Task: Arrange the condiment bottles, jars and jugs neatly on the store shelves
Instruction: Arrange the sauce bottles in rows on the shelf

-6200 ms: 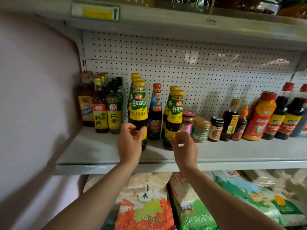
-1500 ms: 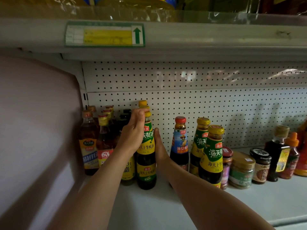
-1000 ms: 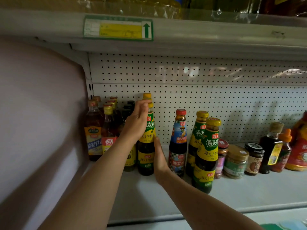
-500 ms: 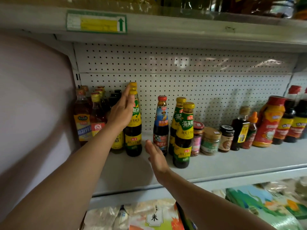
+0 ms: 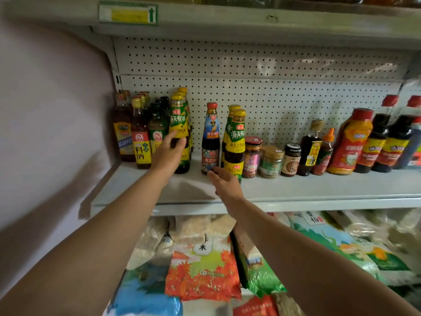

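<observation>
Readable labels on the condiment shelf and the sacks below

Left of the left hand (image 5: pixel 167 153), the yellow-labelled bottle (image 5: pixel 140 135) reads "料酒". Just above that hand, the green-labelled bottle (image 5: pixel 180 131) reads "海天", as does the yellow-capped bottle (image 5: pixel 235 142) above the right hand (image 5: pixel 225 183). Below both hands, the orange-leaf rice bag (image 5: pixel 202 270) shows "米". The shelf-edge tag (image 5: pixel 128 14) far above carries only a green up-arrow; its print is illegible.

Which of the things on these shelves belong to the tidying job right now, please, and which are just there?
Job:
left hand, at the yellow-capped bottle
right hand, by the red-capped bottle
small jars

Just there:
rice bags on the lower shelf
price tag
</observation>
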Tool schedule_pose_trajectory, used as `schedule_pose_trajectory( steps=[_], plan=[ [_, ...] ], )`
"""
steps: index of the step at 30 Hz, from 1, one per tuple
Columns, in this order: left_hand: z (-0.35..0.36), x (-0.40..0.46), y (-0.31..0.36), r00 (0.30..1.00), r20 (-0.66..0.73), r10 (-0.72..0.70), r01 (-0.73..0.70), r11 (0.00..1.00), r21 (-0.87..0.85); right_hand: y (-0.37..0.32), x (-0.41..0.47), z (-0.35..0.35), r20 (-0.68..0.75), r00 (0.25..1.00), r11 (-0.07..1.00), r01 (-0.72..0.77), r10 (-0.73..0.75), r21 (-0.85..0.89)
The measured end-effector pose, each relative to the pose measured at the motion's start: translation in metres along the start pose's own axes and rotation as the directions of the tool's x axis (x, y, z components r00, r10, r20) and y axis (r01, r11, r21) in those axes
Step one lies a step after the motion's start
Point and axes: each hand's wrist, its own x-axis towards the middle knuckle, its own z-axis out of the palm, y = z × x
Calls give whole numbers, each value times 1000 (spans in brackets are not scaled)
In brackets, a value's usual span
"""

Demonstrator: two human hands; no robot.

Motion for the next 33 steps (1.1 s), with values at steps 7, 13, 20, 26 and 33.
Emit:
schedule_pose_trajectory(
  steps=[7, 13, 20, 26, 33],
  plan=[
    [45, -101, -25, 965, 75, -252, 258, 963, -80, 12, -45, -72, 12, 999, 944, -25, 30, -328],
    [90, -188, -36, 931, 146, -334, 337, 942, 4, 44, -94, -141, 63, 995, 825, -26, 74, -564],
    [131, -306, -80, 868, 106, -485, 468, 871, 153, 136, -156, -189, 123, 951, 724, -128, 284, -678],
    [152, -384, -127, 770, 156, -619, 583, 781, 222, 202, -207, -199, 143, 873, 636, -218, 466, -740],
    [181, -412, -167, 698, 221, -681, 617, 729, 297, 271, -228, -198, 116, 793, 565, -314, 598, -763]
  ],
)
